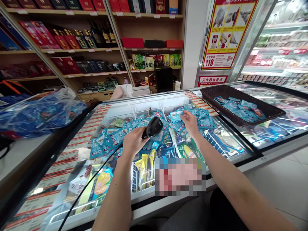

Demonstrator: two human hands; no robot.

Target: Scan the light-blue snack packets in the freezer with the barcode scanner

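In the head view my left hand (133, 141) is wrapped round the handle of a black barcode scanner (154, 126), whose head points up and to the right. A black cable trails from it toward the lower left. Farther right, my right hand (190, 122) pinches the edge of a light-blue ice cream packet (175, 116), with its white label side up. Many similar blue packets (117, 138) lie spread over the freezer's contents, on both sides of my hands. Below them, yellow wrapped ice creams (145, 166) stand in a white wire basket.
A dark brown plastic tray (271, 112) holding several blue packets rests on the freezer glass at right. Plastic-wrapped blue packs (43, 115) lie at left. Shelves with boxes and bottles (84, 38) stand behind. Price labels line the freezer's left glass (69, 157). A blurred patch covers the front.
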